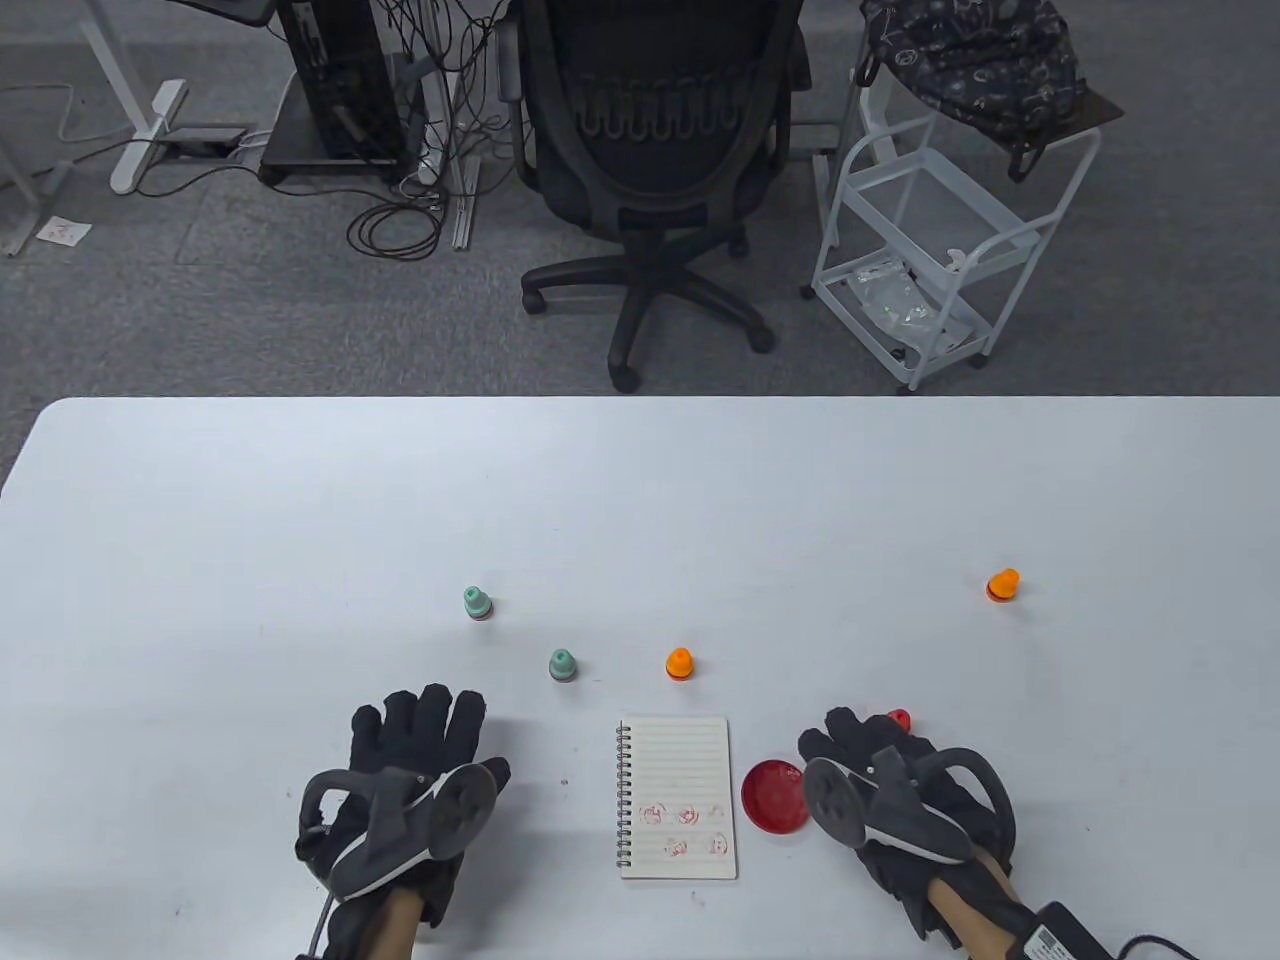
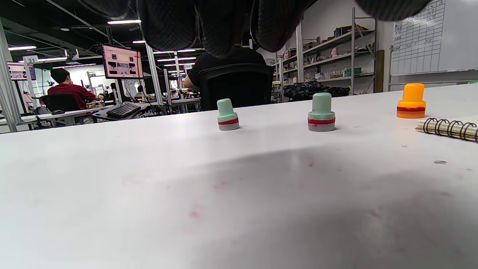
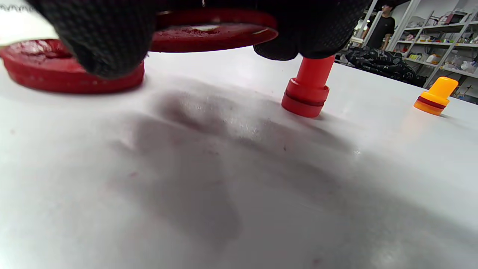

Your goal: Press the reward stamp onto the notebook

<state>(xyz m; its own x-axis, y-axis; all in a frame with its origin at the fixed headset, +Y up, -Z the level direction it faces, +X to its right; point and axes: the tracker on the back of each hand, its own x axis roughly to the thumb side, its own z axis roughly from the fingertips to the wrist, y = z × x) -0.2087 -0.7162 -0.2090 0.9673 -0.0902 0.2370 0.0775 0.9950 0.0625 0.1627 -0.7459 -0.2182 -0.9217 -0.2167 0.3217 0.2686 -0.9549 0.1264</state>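
Lying flat on the white desk (image 1: 200,560), palm down with fingers spread and nothing in its grasp: the left hand (image 1: 405,790), left of the notebook (image 1: 678,797) and apart from it. Showing only as dark fingertips (image 2: 220,26) along the top edge of the left wrist view. Resting near the desk's front edge, spiral binding on its left side, lined page up, with 4 red prints already on the lower part of the page: the notebook.

Sitting just right of the notebook: a round red ink pad (image 1: 775,794), with the right hand (image 1: 900,790) close beside it. In the right wrist view, gloved fingertips (image 3: 104,41) hanging over the pad's base (image 3: 44,74) with a red disc-shaped lid (image 3: 213,31) raised just above the desk; cannot tell whether the fingers actually grip that lid. Standing upright beyond the fingers, at their tips: a red stamp (image 3: 308,91), peeking out at the knuckles in the table view (image 1: 899,719); cannot tell if touched.

Standing upright farther back on the desk: 2 green stamps (image 1: 476,602) (image 1: 562,665) to the left, 1 orange stamp (image 1: 679,663) just behind the notebook, and another orange one (image 1: 1002,585) well off to the right.
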